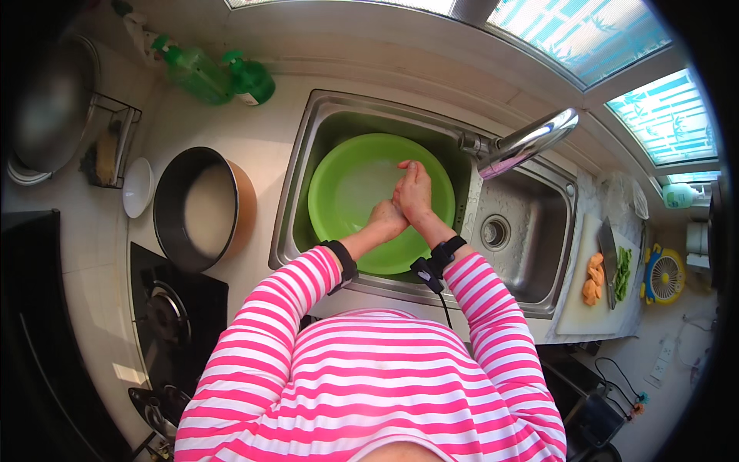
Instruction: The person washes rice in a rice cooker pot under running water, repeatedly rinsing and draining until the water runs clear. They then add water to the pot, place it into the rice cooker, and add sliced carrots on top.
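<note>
Both my hands meet above a round green plastic basin (pixel 326 190), which sits in the larger bowl of a stainless steel sink (pixel 297 222). My left hand (pixel 388 218) presses against my right hand (pixel 414 190), its fingers mostly hidden behind it. The right hand lies crosswise over the left one, thumb upward. I see no tool or food in either hand, though the space between the palms is hidden. A pale sheen shows on the basin's bottom; whether it is water I cannot tell. Black bands circle both wrists.
A chrome faucet (pixel 531 141) arches beside the smaller sink bowl (pixel 519 231). Rightward, a cutting board (pixel 577 312) bears a knife (pixel 607 260), orange pieces (pixel 593 280) and chopped greens (pixel 623 271). Leftward are a deep pot (pixel 245 202), a white bowl (pixel 137 187), a gas burner (pixel 167 315) and green pump bottles (pixel 251 78).
</note>
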The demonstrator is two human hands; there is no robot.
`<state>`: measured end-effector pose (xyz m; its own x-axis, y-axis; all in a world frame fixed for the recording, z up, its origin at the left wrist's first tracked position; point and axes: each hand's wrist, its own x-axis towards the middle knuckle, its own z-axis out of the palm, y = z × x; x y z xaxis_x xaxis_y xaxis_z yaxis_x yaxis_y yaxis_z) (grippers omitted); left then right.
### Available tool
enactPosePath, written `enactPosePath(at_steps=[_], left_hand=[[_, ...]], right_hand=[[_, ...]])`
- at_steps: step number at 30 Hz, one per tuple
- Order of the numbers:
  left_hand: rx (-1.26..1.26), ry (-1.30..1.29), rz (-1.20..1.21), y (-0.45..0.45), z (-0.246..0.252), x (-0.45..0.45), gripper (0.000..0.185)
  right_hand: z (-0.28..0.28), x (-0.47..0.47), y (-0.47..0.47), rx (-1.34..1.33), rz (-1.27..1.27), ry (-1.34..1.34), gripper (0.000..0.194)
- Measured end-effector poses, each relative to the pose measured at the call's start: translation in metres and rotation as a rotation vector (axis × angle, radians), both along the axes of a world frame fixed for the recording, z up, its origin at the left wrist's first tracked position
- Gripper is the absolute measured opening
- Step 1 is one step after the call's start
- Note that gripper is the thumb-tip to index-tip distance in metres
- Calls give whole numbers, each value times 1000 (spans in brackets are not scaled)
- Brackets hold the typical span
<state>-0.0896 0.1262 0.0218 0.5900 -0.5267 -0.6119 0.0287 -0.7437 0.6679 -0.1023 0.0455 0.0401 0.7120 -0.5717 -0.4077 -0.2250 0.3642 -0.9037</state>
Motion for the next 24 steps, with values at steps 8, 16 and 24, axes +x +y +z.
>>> enactPosePath(at_steps=[8, 16, 24], left_hand=[[54, -235, -70, 0, -1, -1, 32], [59, -472, -217, 12, 4, 4, 35], [-119, -499, -97, 47, 49, 16, 50]], right_hand=[[-27, 3, -2, -4, -288, 65, 23], [-44, -1, 1, 266, -441, 112, 26], [12, -41, -16, 52, 434, -165, 46]])
